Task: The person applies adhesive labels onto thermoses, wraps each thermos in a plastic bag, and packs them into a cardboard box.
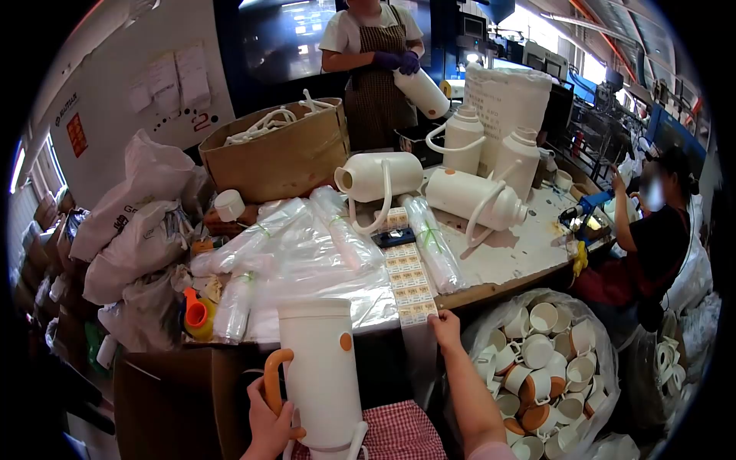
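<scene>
My left hand (270, 420) is closed round the orange handle of a white thermos flask (318, 368), which stands nearly upright in front of my lap. An orange dot marks its side near the top. At the table's front edge, my right hand (445, 331) pinches the side of a strip of printed labels (410, 284). The strip runs back across the table beneath a small dark object (394, 238), and its clear end hangs over the edge. Rolled clear plastic bags (433, 245) lie right of the labels, with more bags (322, 268) to the left.
Two white flasks (381, 178) (475, 201) lie on the table; others (464, 138) stand behind. A cardboard box (272, 146) holds white handles. A bag of white and orange cups (537, 353) sits at right. One person (376, 69) across the table holds a flask; another (652, 230) sits right.
</scene>
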Action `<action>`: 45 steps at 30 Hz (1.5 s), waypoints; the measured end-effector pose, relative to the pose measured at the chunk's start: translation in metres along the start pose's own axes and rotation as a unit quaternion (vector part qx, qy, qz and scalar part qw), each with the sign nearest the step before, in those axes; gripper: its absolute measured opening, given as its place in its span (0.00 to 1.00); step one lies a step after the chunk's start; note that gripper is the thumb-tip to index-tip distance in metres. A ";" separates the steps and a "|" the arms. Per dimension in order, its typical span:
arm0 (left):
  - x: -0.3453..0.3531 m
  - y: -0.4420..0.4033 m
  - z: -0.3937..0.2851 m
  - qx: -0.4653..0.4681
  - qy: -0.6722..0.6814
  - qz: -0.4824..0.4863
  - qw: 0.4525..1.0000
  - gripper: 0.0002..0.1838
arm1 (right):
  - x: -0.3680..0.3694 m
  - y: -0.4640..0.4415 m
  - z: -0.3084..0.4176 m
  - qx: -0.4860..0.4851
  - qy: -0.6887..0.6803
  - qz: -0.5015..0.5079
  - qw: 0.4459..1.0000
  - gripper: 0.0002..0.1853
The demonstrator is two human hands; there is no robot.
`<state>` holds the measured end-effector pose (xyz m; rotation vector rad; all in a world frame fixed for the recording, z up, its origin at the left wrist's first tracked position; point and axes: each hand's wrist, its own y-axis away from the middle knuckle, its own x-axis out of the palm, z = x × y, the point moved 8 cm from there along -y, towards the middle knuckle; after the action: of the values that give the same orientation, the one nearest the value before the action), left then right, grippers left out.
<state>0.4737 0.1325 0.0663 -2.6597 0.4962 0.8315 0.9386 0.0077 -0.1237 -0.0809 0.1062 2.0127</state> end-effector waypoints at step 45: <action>-0.072 0.096 -0.214 0.383 0.180 0.000 0.906 0.36 | 0.019 0.245 0.263 -0.224 -0.394 0.201 0.868 0.39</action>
<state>0.4818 -0.0194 0.2585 -2.0485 0.7274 0.0732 0.7064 -0.0512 0.1450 0.5119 -0.9380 2.2892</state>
